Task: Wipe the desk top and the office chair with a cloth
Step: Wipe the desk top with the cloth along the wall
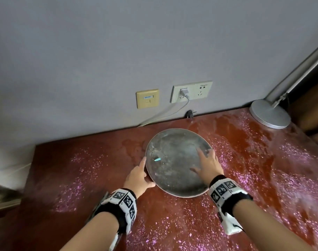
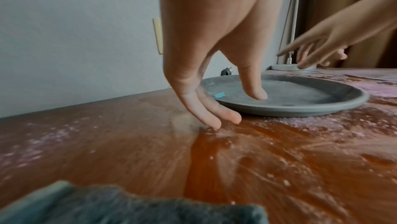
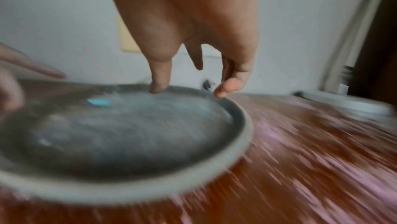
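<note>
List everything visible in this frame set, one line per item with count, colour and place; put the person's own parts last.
desk top: one, reddish-brown wood, dusted with pinkish-white powder, against the wall.
plate: one, grey, round, dusty, mid-desk.
blue scrap: one, light blue, lying in the plate.
cloth: one, grey-blue, near desk edge, seen in left wrist view only.
lamp base: one, silver-white, far right corner of desk.
power outlet: one, white, on wall, a white plug in it.
data socket: one, cream, on wall.
left hand: one, at plate's left rim.
right hand: one, fingers spread over plate's right side.
</note>
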`<control>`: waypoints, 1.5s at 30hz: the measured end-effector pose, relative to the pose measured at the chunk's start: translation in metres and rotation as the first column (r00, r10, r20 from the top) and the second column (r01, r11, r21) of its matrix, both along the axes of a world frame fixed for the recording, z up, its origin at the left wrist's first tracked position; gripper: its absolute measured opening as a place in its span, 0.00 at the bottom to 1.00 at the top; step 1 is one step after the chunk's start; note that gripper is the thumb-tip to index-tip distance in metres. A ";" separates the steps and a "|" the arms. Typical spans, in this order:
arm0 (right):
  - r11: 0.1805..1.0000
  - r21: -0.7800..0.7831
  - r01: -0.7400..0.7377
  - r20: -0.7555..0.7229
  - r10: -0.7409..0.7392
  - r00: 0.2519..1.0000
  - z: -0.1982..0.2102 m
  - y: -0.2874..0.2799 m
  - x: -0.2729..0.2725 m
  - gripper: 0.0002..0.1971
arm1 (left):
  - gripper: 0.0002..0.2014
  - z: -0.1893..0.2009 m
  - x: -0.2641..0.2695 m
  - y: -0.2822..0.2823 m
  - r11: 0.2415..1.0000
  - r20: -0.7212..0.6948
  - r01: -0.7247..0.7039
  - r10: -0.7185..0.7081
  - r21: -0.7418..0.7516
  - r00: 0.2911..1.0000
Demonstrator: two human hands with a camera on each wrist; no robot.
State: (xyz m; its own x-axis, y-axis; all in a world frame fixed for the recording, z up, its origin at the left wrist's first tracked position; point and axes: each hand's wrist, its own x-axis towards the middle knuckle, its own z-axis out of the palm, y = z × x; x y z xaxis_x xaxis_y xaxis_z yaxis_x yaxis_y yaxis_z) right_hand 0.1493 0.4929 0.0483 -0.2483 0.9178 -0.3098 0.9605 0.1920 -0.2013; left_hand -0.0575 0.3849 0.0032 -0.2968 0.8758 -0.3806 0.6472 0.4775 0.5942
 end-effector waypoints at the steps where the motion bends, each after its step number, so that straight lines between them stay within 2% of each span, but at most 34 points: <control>1: 0.990 0.012 -0.142 -0.021 0.142 0.990 0.011 -0.009 -0.018 0.36 | 0.45 0.002 -0.006 -0.004 0.999 -0.013 -0.033 0.033 0.018 0.999; 2: 0.950 0.011 -0.312 -0.050 0.312 0.949 0.017 -0.022 -0.038 0.30 | 0.40 0.003 -0.013 -0.010 0.997 -0.032 -0.069 0.070 0.041 0.997; 3: 0.870 -0.009 -0.492 -0.085 0.490 0.868 0.022 -0.039 -0.058 0.25 | 0.36 0.004 -0.020 -0.017 0.992 -0.054 -0.101 0.105 0.073 0.993; 5: 0.620 -0.096 -0.779 -0.170 0.760 0.627 0.021 -0.088 -0.092 0.20 | 0.28 0.006 -0.036 -0.035 0.979 -0.084 -0.152 0.164 0.135 0.983; 7: 0.400 -0.083 -0.913 -0.184 0.894 0.409 0.004 -0.133 -0.116 0.18 | 0.24 0.009 -0.057 -0.058 0.960 -0.103 -0.226 0.245 0.167 0.964; 8: 0.364 -0.133 -0.922 -0.177 0.907 0.383 -0.006 -0.149 -0.125 0.18 | 0.23 0.011 -0.070 -0.071 0.947 -0.111 -0.274 0.294 0.168 0.949; 10: 0.378 -0.090 -0.921 -0.066 0.921 0.384 -0.014 -0.174 -0.141 0.22 | 0.22 0.013 -0.097 -0.101 0.919 -0.134 -0.361 0.382 0.156 0.914; 12: 0.361 -0.221 -0.906 0.093 0.932 0.349 -0.031 -0.192 -0.150 0.26 | 0.23 0.014 -0.122 -0.135 0.890 -0.177 -0.444 0.456 0.106 0.872; 13: 0.412 -0.236 -0.880 0.148 0.910 0.387 -0.038 -0.196 -0.152 0.32 | 0.24 0.014 -0.132 -0.153 0.871 -0.209 -0.486 0.490 0.074 0.847; 14: 0.477 -0.315 -0.820 0.164 0.879 0.448 -0.042 -0.199 -0.155 0.37 | 0.24 0.013 -0.140 -0.171 0.853 -0.252 -0.520 0.512 0.037 0.821; 15: 0.529 -0.270 -0.805 0.135 0.848 0.512 -0.056 -0.201 -0.158 0.38 | 0.24 0.012 -0.146 -0.188 0.842 -0.304 -0.539 0.515 0.004 0.802; 16: 0.567 -0.138 -0.812 0.066 0.823 0.564 -0.070 -0.200 -0.163 0.42 | 0.24 0.009 -0.149 -0.203 0.840 -0.355 -0.541 0.499 -0.024 0.791; 18: 0.569 -0.090 -0.817 0.053 0.822 0.566 -0.080 -0.194 -0.179 0.48 | 0.27 0.002 -0.152 -0.228 0.851 -0.405 -0.520 0.451 -0.072 0.795; 20: 0.557 -0.108 -0.823 0.159 0.827 0.539 -0.064 -0.189 -0.192 0.41 | 0.32 -0.005 -0.150 -0.243 0.865 -0.373 -0.488 0.417 -0.117 0.829; 21: 0.549 -0.144 -0.823 0.182 0.833 0.523 -0.059 -0.183 -0.196 0.40 | 0.33 -0.007 -0.148 -0.247 0.871 -0.349 -0.471 0.403 -0.137 0.846; 23: 0.559 -0.186 -0.808 0.210 0.826 0.523 -0.062 -0.173 -0.202 0.46 | 0.35 -0.009 -0.146 -0.251 0.879 -0.322 -0.450 0.385 -0.157 0.865; 24: 0.562 -0.157 -0.812 0.249 0.818 0.518 -0.065 -0.173 -0.201 0.41 | 0.36 -0.009 -0.147 -0.250 0.882 -0.314 -0.442 0.378 -0.165 0.871; 25: 0.519 -0.140 -0.843 0.253 0.842 0.476 -0.072 -0.175 -0.198 0.39 | 0.37 -0.009 -0.148 -0.249 0.883 -0.311 -0.435 0.370 -0.176 0.876; 27: 0.338 -0.150 -0.929 0.217 0.928 0.302 -0.083 -0.186 -0.194 0.40 | 0.39 -0.009 -0.153 -0.246 0.887 -0.305 -0.417 0.348 -0.198 0.886; 29: 0.163 -0.128 -0.978 0.198 0.971 0.136 -0.082 -0.192 -0.197 0.34 | 0.41 -0.008 -0.159 -0.243 0.889 -0.281 -0.398 0.331 -0.225 0.901; 30: 0.107 -0.142 -0.984 0.167 0.982 0.083 -0.077 -0.193 -0.206 0.33 | 0.42 -0.007 -0.161 -0.242 0.889 -0.273 -0.393 0.327 -0.236 0.905; 31: 0.068 -0.092 -0.993 0.143 0.988 0.054 -0.070 -0.192 -0.221 0.33 | 0.43 -0.006 -0.163 -0.241 0.888 -0.270 -0.391 0.325 -0.243 0.906; 32: 0.076 -0.072 -0.994 0.116 0.991 0.067 -0.060 -0.187 -0.238 0.35 | 0.44 -0.005 -0.164 -0.240 0.888 -0.267 -0.388 0.322 -0.246 0.908; 34: 0.242 -0.043 -0.969 0.113 0.965 0.236 -0.051 -0.162 -0.274 0.36 | 0.45 -0.001 -0.166 -0.237 0.887 -0.252 -0.385 0.324 -0.254 0.912; 35: 0.280 -0.029 -0.960 0.167 0.948 0.271 -0.046 -0.148 -0.286 0.34 | 0.46 -0.001 -0.167 -0.235 0.884 -0.244 -0.388 0.328 -0.260 0.912; 37: 0.305 -0.017 -0.952 0.162 0.941 0.298 -0.051 -0.138 -0.298 0.31 | 0.49 -0.001 -0.172 -0.232 0.883 -0.236 -0.383 0.325 -0.271 0.916; 38: 0.244 -0.016 -0.970 0.134 0.961 0.240 -0.060 -0.144 -0.295 0.33 | 0.51 -0.001 -0.175 -0.231 0.887 -0.235 -0.371 0.312 -0.275 0.920; 40: 0.027 -0.182 -0.983 0.153 0.988 -0.002 -0.070 -0.170 -0.277 0.36 | 0.54 -0.003 -0.182 -0.227 0.896 -0.253 -0.342 0.274 -0.283 0.928; 41: -0.025 -0.150 -0.988 0.151 0.987 -0.048 -0.076 -0.178 -0.269 0.35 | 0.53 -0.002 -0.185 -0.225 0.899 -0.268 -0.334 0.261 -0.283 0.928; 42: -0.046 -0.122 -0.991 0.141 0.988 -0.063 -0.077 -0.181 -0.267 0.34 | 0.53 -0.002 -0.188 -0.223 0.901 -0.274 -0.331 0.255 -0.279 0.927; 43: -0.037 -0.099 -0.994 0.107 0.993 -0.048 -0.075 -0.175 -0.271 0.33 | 0.54 -0.001 -0.190 -0.221 0.903 -0.274 -0.330 0.256 -0.275 0.927; 44: 0.050 -0.078 -0.996 0.065 0.997 0.045 -0.069 -0.165 -0.279 0.33 | 0.55 -0.002 -0.191 -0.220 0.903 -0.272 -0.334 0.261 -0.272 0.926; 45: 0.131 -0.095 -0.987 0.123 0.985 0.119 -0.065 -0.149 -0.292 0.32 | 0.56 -0.002 -0.192 -0.220 0.900 -0.268 -0.340 0.268 -0.273 0.925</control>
